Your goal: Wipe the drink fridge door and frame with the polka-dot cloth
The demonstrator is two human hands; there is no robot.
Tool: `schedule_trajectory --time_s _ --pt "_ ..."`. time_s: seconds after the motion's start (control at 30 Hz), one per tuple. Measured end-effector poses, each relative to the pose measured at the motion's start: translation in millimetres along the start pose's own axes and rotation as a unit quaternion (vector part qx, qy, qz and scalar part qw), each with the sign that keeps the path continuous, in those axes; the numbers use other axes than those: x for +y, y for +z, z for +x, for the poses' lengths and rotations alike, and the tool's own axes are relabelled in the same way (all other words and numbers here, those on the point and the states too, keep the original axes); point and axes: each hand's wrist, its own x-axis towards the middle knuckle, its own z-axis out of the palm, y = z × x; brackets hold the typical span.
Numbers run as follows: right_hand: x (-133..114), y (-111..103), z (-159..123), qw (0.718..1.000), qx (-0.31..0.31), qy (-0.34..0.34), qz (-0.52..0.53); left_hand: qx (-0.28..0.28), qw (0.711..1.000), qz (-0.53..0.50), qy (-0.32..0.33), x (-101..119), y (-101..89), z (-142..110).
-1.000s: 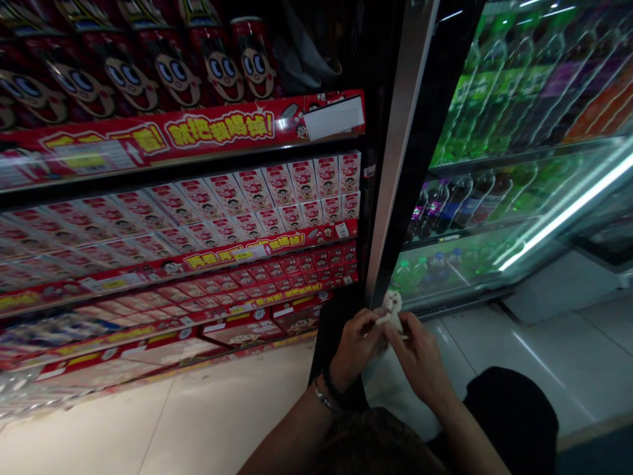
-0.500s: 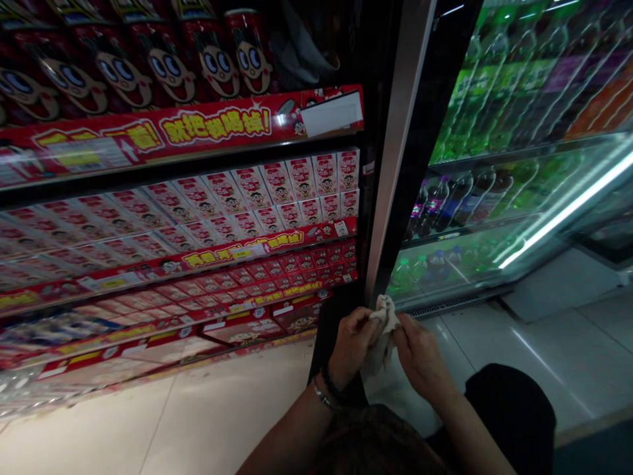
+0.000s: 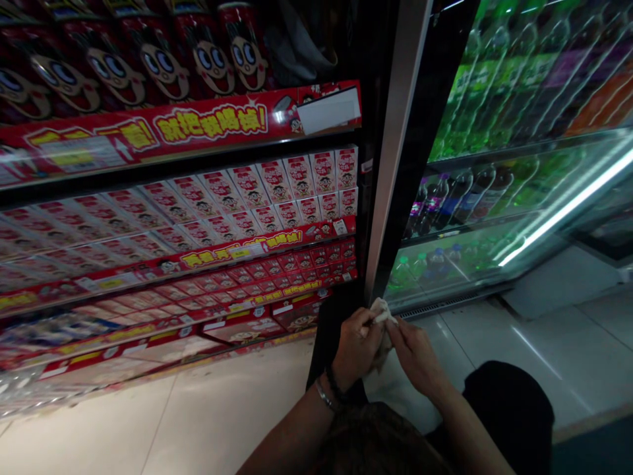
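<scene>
A crumpled off-white cloth (image 3: 381,309) is bunched between my two hands at the lower middle of the head view. My left hand (image 3: 357,343), with a dark bead bracelet and a silver band at the wrist, has its fingers closed on the cloth's left side. My right hand (image 3: 416,353) pinches the right side between thumb and fingers. Part of the cloth hangs below, partly hidden by my hands. Both hands are above my knees, in front of the post between shelf and cooler.
Shelves of red-and-white drink cartons (image 3: 232,191) fill the left, with large red cans (image 3: 242,53) above. On the right, a lit glass-door cooler (image 3: 459,224) holds several bottles. A metal post (image 3: 395,125) stands between them. Pale floor tiles (image 3: 237,409) lie below.
My left hand has turned and closed further over the cloth, which is more bunched at the top. My right hand has shifted slightly left. The view has moved a little.
</scene>
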Motion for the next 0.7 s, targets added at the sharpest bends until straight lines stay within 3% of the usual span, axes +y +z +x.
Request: schedule_trajectory --time_s 0.07,0.2,0.27,0.37,0.5,0.7 --pt "5 -13 1 1.000 0.009 0.008 0.001 0.014 1.000 0.018 0.004 3 -11.6 4" --pt "23 -60 -2 0.992 0.038 0.081 0.084 0.111 0.992 0.047 0.040 6 -54.8 13" --pt "35 -85 -4 0.990 0.071 0.105 0.057 0.146 0.988 0.046 0.028 4 -76.1 17" --pt "47 -109 -5 0.987 0.107 0.118 0.004 0.143 0.988 0.061 0.012 3 -93.2 20" --pt "46 -113 -4 0.981 0.149 0.116 0.041 0.159 0.981 0.108 0.003 5 -91.8 21" --pt "34 -97 0 0.973 0.188 0.134 0.013 0.166 0.978 0.124 -0.028 5 -85.7 23"
